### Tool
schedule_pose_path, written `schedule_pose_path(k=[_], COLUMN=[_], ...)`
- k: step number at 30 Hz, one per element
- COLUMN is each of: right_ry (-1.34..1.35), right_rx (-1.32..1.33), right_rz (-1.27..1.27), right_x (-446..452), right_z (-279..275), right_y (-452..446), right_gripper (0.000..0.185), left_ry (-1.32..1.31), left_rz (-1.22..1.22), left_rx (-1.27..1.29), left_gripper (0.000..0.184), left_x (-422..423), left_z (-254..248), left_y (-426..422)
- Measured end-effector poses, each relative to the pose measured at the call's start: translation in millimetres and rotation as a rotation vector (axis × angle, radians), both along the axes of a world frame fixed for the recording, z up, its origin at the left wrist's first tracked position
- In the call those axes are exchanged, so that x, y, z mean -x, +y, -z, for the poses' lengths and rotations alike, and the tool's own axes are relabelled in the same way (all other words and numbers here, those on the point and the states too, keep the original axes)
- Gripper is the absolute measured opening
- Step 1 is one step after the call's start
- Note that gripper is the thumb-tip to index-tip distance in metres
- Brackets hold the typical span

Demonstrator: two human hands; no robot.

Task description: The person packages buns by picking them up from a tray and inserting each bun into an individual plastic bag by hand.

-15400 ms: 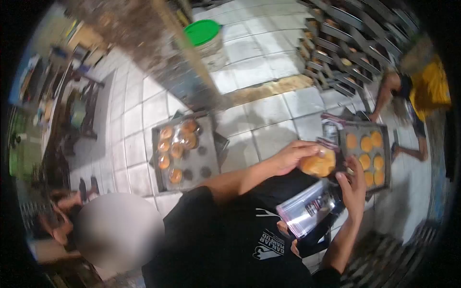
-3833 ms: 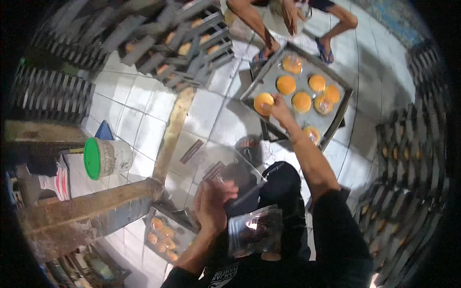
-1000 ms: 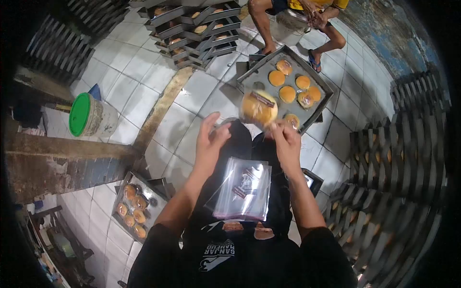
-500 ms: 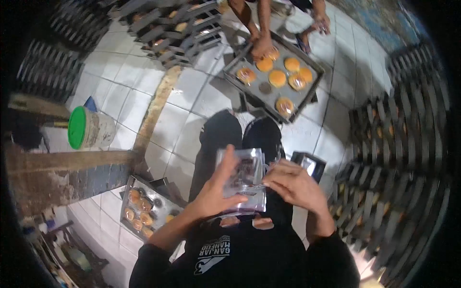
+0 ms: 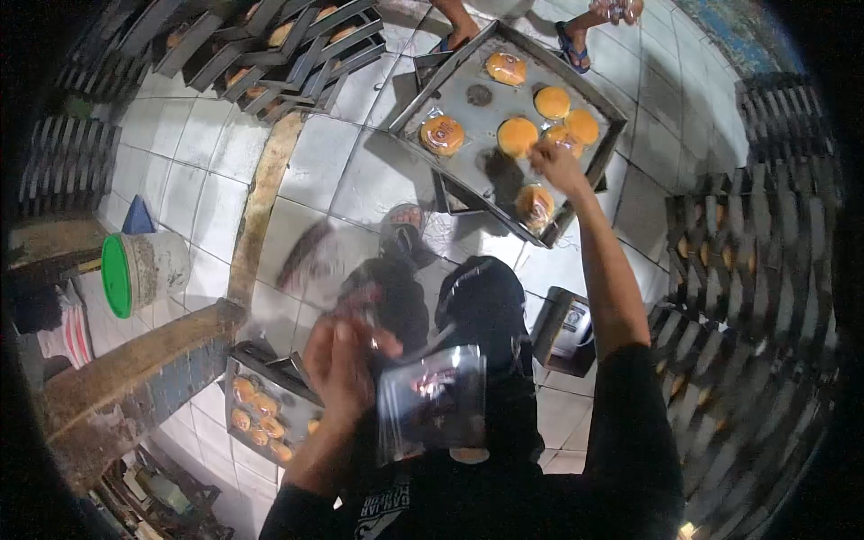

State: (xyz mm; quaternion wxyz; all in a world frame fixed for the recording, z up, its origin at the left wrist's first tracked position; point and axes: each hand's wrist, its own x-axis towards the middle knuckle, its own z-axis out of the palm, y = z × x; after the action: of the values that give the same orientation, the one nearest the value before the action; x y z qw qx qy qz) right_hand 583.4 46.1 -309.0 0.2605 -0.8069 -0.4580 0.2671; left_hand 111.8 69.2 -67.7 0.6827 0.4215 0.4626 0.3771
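In the head view my left hand [image 5: 346, 360] is closed in front of my left leg. It pinches a clear plastic bag [image 5: 364, 297], smeared by motion. A stack of clear printed plastic bags [image 5: 432, 405] lies on my lap, just right of that hand. My right hand [image 5: 560, 169] reaches over a metal baking tray [image 5: 486, 205]. Its fingertips are at the right edge of a round plain bun [image 5: 517, 138], close to a bun in a clear wrapper [image 5: 563, 141]. Whether they grip a bun is not clear.
Another person's hand [image 5: 616, 11] and feet show beyond the tray. A smaller tray of wrapped buns [image 5: 261, 409] stands lower left. A dark box [image 5: 567, 333] sits by my right leg. Stacked trays [image 5: 738, 252] line the right; a green-lidded bucket [image 5: 148, 270] is left.
My right hand has left the bag stack and moved forward to the buns. My left hand has lifted leftward with a bag. The other person's hand has withdrawn from the tray, and a bun there is gone.
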Motion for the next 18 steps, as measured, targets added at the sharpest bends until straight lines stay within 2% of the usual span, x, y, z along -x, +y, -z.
schedule_pose_path(k=[1, 3, 6, 9, 10, 12, 13, 14, 15, 16, 17, 18], right_ry=[-0.374, -0.282, -0.466, -0.753, -0.966, -0.756, -0.359, -0.188, -0.096, 0.07, 0.73, 0.95], right_rx=[-0.061, -0.121, -0.005, 0.029, -0.145, -0.204, -0.122, 0.069, 0.012, -0.035, -0.402, -0.307], right_rz=[-0.038, 0.006, 0.1, 0.007, 0.008, 0.049, 0.0, 0.033, 0.126, 0.291, 0.338, 0.486], right_x=[-15, -29, -36, -26, -10, 30, 36, 49, 56, 78, 108, 135], right_z=[22, 42, 89, 83, 85, 90, 91, 52, 34, -20, -73, -152], right_y=[30, 68, 93, 79, 72, 43, 27, 25, 19, 16, 7, 1], right_gripper=[0.045, 0.046, 0.039, 0.032, 0.035, 0.05, 0.042, 0.054, 0.064, 0.057, 0.053, 0.052], left_ry=[0.054, 0.114, 0.134, 0.113, 0.092, 0.05, 0.017, 0.054, 0.0, -0.049, -0.095, -0.199], left_rz=[0.029, 0.076, 0.057, 0.098, 0.128, 0.056, 0.019, 0.092, 0.074, 0.053, 0.033, 0.067], left_rx=[-0.095, -0.158, -0.179, -0.269, -0.328, -0.168, -0.098, 0.068, 0.089, 0.117, 0.154, 0.087], left_gripper=[0.032, 0.031, 0.031, 0.031, 0.032, 0.031, 0.031, 0.04, 0.039, 0.037, 0.036, 0.031], left_x=[-1, -2, 0, 6, 5, -3, -7, -1, -3, -5, -4, -1], left_z=[3, 1, 9, 16, 16, 11, 5, -2, -6, -8, -9, -5], left_y=[-1, -1, 0, 5, 8, 6, 6, 9, 12, 15, 16, 20])
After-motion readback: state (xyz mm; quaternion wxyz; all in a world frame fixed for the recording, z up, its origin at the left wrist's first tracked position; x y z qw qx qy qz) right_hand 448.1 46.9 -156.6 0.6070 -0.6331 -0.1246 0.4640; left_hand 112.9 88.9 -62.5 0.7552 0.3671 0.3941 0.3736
